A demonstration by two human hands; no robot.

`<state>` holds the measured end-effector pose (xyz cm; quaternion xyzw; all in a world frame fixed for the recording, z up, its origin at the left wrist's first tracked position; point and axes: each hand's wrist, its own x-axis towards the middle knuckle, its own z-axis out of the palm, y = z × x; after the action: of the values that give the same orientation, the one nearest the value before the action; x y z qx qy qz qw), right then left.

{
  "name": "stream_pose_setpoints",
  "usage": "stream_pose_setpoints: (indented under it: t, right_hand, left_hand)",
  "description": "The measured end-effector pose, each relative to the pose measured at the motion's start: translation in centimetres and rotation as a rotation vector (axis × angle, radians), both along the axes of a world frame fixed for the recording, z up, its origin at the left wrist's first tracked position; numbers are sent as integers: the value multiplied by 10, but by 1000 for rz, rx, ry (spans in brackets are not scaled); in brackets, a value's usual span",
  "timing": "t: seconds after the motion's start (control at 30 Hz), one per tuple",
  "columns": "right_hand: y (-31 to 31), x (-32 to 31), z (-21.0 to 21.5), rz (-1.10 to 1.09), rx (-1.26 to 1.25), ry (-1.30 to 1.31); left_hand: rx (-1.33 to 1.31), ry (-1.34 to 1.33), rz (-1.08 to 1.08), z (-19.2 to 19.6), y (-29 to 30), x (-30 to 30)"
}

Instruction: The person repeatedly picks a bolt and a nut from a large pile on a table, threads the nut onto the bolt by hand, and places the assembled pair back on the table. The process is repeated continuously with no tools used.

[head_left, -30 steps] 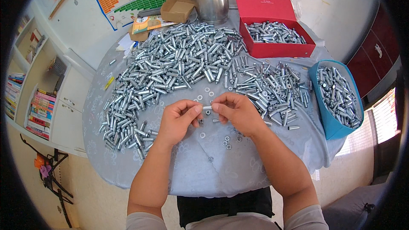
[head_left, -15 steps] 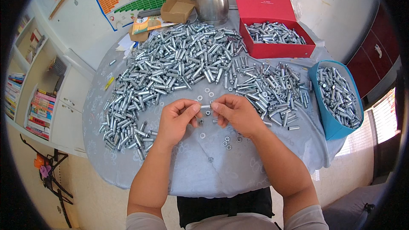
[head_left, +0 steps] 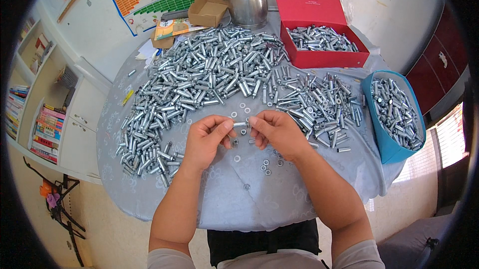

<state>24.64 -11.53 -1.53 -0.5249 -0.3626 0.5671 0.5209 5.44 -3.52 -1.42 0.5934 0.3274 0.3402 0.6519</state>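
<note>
Above the middle of the table, my left hand [head_left: 205, 137] pinches a short silver sleeve anchor bolt [head_left: 239, 124] between thumb and forefinger, held level. Its right end meets the fingertips of my right hand [head_left: 273, 128]. These are closed on a small metal piece at that end, apparently a nut or washer, mostly hidden by the fingers. Loose washers [head_left: 234, 114] lie just beyond my hands, and another washer [head_left: 237, 159] is nearer me. Several nuts [head_left: 268, 172] sit close together below my right hand.
A large heap of anchor bolts [head_left: 199, 77] covers the table's far left, with a smaller pile [head_left: 319, 102] to the right. A red box [head_left: 324, 59] and a blue bin [head_left: 394, 155] hold more. Behind stand a steel pot [head_left: 247, 4] and a cardboard box [head_left: 207, 9].
My right fingertips have shifted slightly to the right at the bolt's end, showing a little more of the metal there. My left hand and the bolt are almost still.
</note>
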Motion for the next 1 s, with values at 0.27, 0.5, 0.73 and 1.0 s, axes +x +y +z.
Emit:
stream_pose_setpoints:
  t: [0.27,0.5,0.73,1.0]
  right_hand:
    - [0,-4,-2,-15,6,59]
    - [-1,0,4,-72,-51,170]
    - [1,4,0,-182,-1,98]
    - [-1,2,6,-88,-7,148]
  left_hand:
    - [-14,-3,4,-1,1,0]
    - [67,-15,-23,-3,-1,3]
    - [-5,50,11,2,-2,1]
    - [28,19,-26,-2,-2,3]
